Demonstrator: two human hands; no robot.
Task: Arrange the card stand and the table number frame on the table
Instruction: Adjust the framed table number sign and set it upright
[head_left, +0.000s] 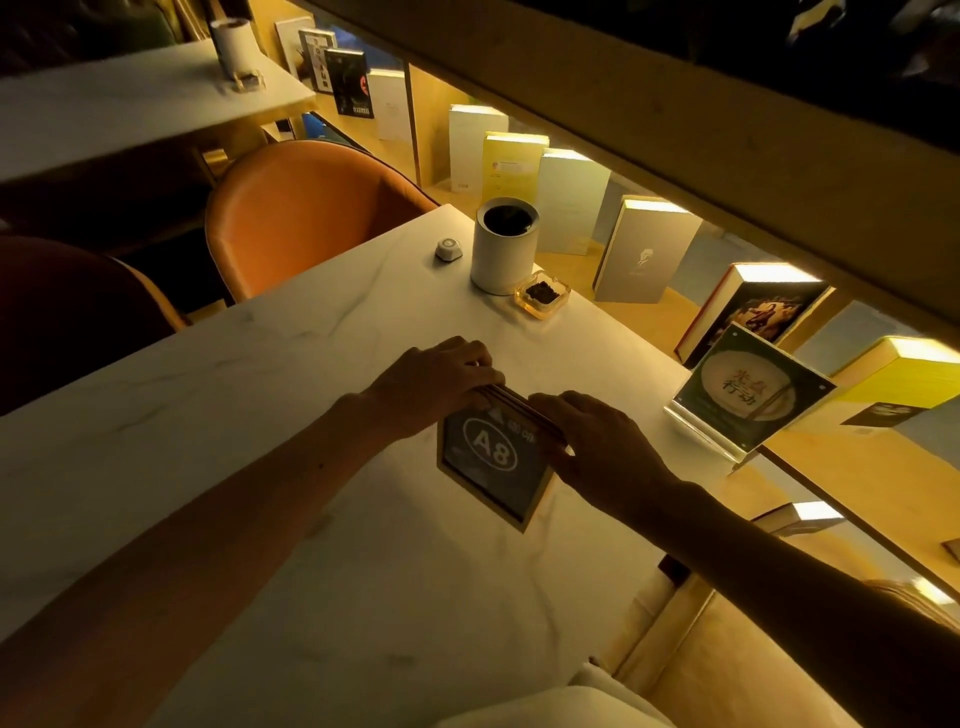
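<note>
1. Wood-rimmed table number frame, marked A8, stands mid-table on the white marble table, tilted back slightly, face toward the camera.
2. Left hand grips the frame's top-left edge, fingers curled over the back. Right hand rests on the top-right edge, fingers wrapped along that side. Both grasping the frame, neither released.
3. Card stand, clear acrylic with a green printed card, sits upright at the table's right edge by the bookshelf, well apart from the frame. No hand on it.
4. Also on the table, far end: white cylinder container, amber ashtray touching or just beside it, small call button.
5. Progress, my read: the stand looks placed or not yet handled, can't tell which. Frame is mid-adjustment, final spot not set. Left: square up the frame, let go, maybe align the stand with it.
</note>
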